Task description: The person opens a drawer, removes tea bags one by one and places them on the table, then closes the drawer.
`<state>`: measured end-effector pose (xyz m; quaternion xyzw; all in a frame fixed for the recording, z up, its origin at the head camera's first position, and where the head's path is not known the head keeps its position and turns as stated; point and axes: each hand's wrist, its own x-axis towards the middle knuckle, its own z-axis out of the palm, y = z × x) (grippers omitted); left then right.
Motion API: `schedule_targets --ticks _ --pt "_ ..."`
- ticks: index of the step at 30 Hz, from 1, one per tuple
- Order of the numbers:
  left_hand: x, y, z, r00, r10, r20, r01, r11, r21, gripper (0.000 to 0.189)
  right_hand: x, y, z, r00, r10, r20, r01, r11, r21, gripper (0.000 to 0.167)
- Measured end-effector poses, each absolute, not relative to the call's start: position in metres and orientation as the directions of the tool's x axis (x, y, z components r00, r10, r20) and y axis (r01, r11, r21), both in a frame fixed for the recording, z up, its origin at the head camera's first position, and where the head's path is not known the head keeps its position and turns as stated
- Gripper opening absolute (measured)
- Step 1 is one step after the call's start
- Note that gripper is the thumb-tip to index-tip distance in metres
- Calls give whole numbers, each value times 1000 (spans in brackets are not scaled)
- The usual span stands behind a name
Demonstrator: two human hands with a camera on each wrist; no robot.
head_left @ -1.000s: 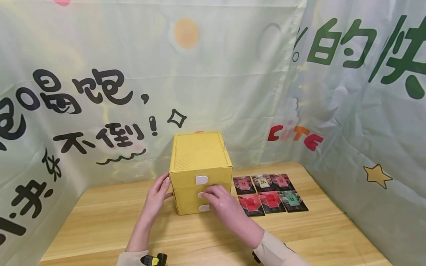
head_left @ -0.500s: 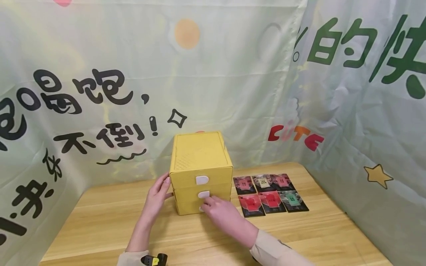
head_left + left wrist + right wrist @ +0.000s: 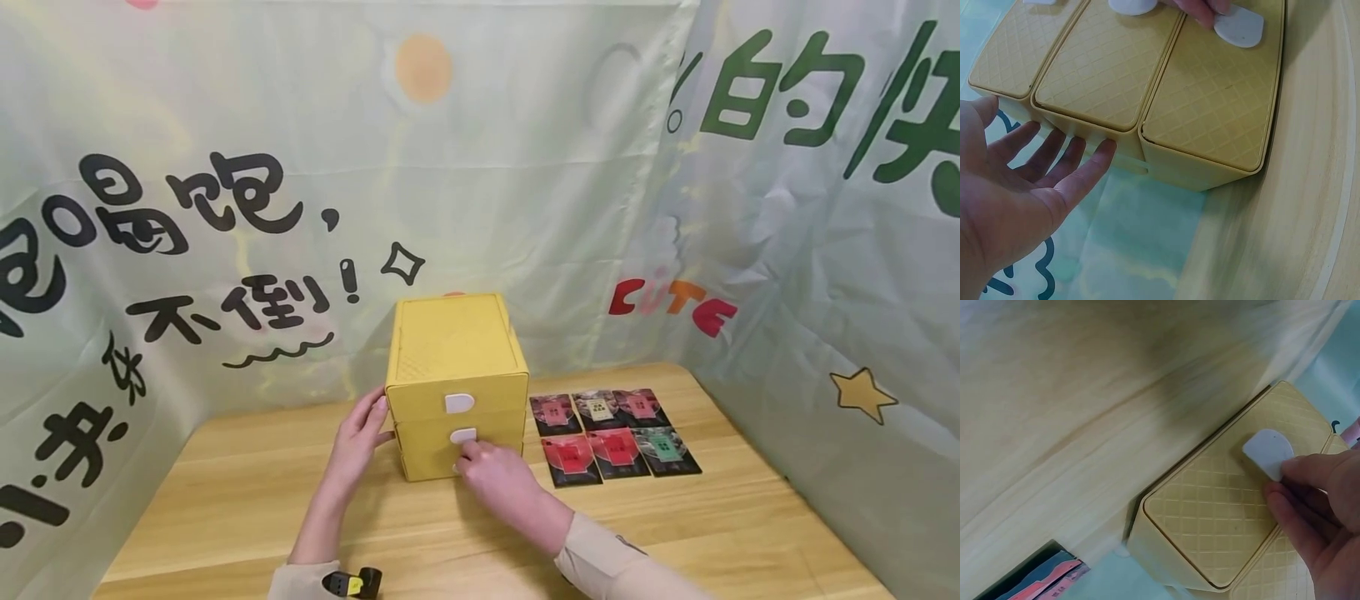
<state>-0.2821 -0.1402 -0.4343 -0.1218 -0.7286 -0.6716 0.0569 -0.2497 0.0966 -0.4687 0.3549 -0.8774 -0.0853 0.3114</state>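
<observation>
A yellow three-drawer storage box (image 3: 461, 337) stands on the wooden table, its waffle-patterned drawer fronts facing me. Each front carries a white rounded handle; all three drawers sit closed. My right hand (image 3: 504, 483) is at the bottom drawer, its thumb and fingers pinching the edge of the lowest handle (image 3: 1266, 450). In the head view that hand hides most of this handle. My left hand (image 3: 356, 437) rests against the box's left side, fingers extended; in the left wrist view its fingertips (image 3: 1107, 147) meet the side edge near the upper and middle drawers.
Right of the box lie several flat dark packets in two rows, among them a red one (image 3: 573, 458) and a green-labelled one (image 3: 667, 450). A printed cloth backdrop (image 3: 525, 167) rises behind the table (image 3: 247, 492) and along both sides.
My right hand has moved down from the middle drawer's handle to the bottom one. The left hand keeps its place on the box's side. The head view has shifted slightly.
</observation>
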Motion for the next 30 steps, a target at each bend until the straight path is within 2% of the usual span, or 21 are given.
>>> schedule_targets --ticks 7,17,30 --pt "-282 -140 -433 -963 101 249 256 62 965 50 -250 96 -469 -543 -687 483 -585 722 371 13" --pt "-281 -140 -435 -964 98 249 256 71 964 51 -241 98 -467 -564 -697 443 -595 715 367 16" --pt "-281 -140 -436 -963 94 252 259 72 963 52 -222 101 -465 -543 -734 408 -633 677 377 18"
